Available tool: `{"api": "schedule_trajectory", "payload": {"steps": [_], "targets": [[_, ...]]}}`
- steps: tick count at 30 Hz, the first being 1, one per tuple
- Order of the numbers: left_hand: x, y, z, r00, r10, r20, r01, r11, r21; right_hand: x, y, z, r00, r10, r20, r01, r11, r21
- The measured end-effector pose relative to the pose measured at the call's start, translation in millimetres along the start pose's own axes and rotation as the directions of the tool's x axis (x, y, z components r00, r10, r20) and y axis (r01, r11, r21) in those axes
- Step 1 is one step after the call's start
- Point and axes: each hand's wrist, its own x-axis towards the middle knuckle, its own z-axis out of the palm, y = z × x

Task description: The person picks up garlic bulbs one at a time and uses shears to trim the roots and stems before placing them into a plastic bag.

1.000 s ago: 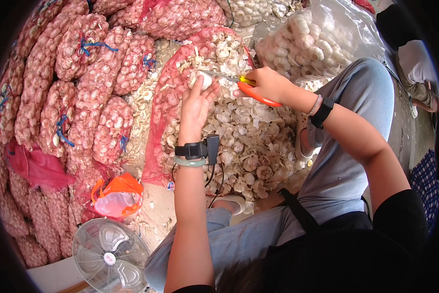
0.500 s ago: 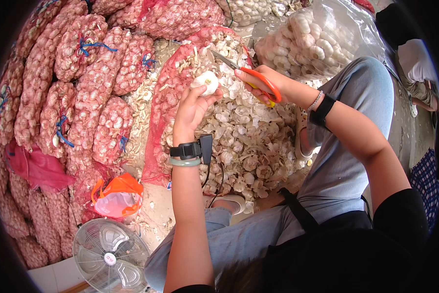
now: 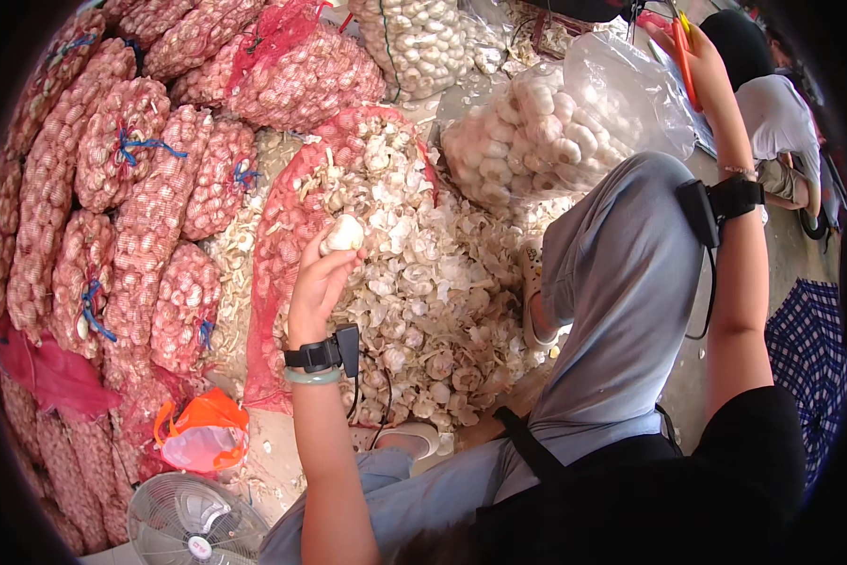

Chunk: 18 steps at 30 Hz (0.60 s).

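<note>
Between the fingertips of my left hand [image 3: 318, 281] is a white garlic bulb [image 3: 345, 234], held up over the pile. My right hand [image 3: 712, 75] is raised far out to the right and grips scissors with orange and yellow handles [image 3: 684, 71]; their blades are hard to make out near the top edge. Beneath my left hand spreads a heap of garlic bulbs and loose papery skins [image 3: 433, 292], lying partly on a red mesh sack [image 3: 271, 282]. A clear plastic bag [image 3: 621, 71] full of white bulbs [image 3: 546, 132] stands beyond my right knee, left of my right hand.
Red mesh sacks of garlic [image 3: 160, 188] are stacked along the left. An orange and white plastic bag [image 3: 207, 428] and a fan [image 3: 197, 518] stand at lower left. A checked blue umbrella [image 3: 805, 358] lies at right. Another person [image 3: 781, 118] sits at far right.
My right hand has swung up and right with the scissors, away from the bulb. My left hand still holds the bulb, now lower and further left in view. The whole view has shifted.
</note>
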Motion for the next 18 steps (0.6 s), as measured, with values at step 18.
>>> {"api": "schedule_trajectory", "payload": {"steps": [18], "targets": [[16.3, -11.5, 5.8, 0.996, -0.09, -0.024, 0.086, 0.987, -0.137, -59.1, 105.8, 76.6, 0.789, 0.523, 0.323, -0.614, 0.656, 0.439]]}}
